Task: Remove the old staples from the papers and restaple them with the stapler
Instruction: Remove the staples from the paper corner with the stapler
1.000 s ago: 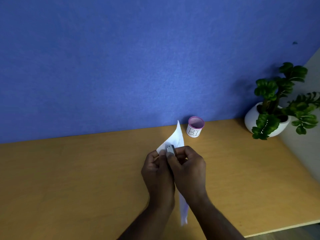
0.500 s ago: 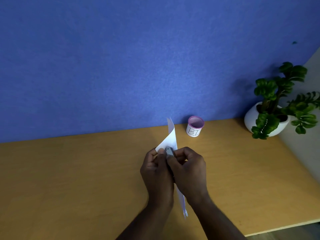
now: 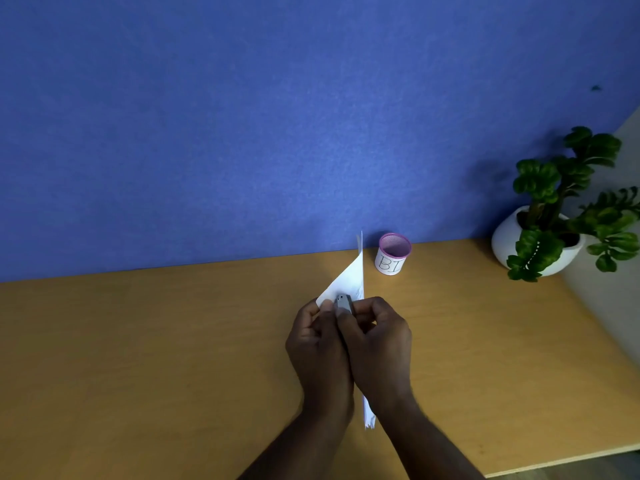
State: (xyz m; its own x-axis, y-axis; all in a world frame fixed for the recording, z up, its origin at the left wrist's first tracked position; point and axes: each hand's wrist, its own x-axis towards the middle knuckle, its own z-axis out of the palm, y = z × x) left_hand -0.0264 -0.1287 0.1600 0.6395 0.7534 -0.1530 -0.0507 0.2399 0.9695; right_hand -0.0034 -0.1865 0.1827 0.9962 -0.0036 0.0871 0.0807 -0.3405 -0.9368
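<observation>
A thin stack of white papers (image 3: 348, 280) stands almost on edge above the wooden desk (image 3: 138, 358), pinched at its near corner between both hands. My left hand (image 3: 317, 344) grips the corner from the left. My right hand (image 3: 379, 344) presses a small grey stapler (image 3: 344, 302) against that same corner. Only the stapler's grey tip shows above my fingers. The papers' lower edge (image 3: 369, 415) pokes out below my right wrist. No staple is visible.
A small white cup (image 3: 393, 254) with a pink rim and the letters "BI" stands just behind the papers by the blue wall. A green plant in a white pot (image 3: 540, 240) sits at the desk's far right corner. The desk's front edge runs at lower right.
The papers have turned from a broad face toward me to nearly edge-on and now stand taller. Both hands have stayed together at the corner with the stapler.
</observation>
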